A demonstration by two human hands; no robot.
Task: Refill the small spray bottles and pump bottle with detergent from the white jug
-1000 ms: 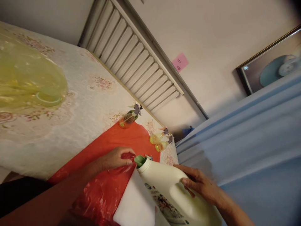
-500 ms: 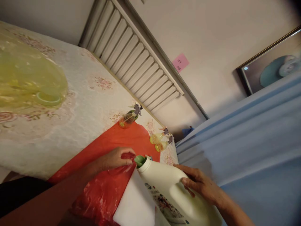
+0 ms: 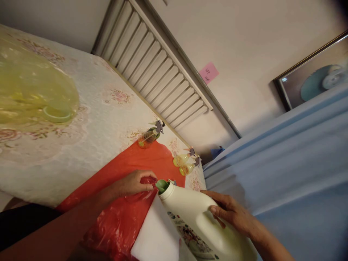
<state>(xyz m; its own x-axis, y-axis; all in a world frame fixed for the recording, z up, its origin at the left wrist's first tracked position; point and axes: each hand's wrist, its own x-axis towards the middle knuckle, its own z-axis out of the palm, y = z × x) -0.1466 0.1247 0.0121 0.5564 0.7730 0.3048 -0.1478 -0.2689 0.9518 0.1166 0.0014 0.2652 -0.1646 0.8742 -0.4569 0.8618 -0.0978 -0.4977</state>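
Honestly, that big cream plastic detergent jug with the green spout (image 3: 201,224) tipped over the red plastic sheet (image 3: 130,217) looks heavy and slick; your right hand (image 3: 233,215) is wrapped around its moulded handle, the best hold; your left hand (image 3: 134,183) pinches something small and red at the spout.

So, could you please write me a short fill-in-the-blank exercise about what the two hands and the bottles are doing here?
1. The right hand grips the handle of a large ____ jug.
2. The jug's open spout is ____ in colour.
3. The left hand pinches a crumpled ____ plastic bag.
4. Three small spray bottles stand on the ____ beyond the hands.

Missing words: white; green; red; table
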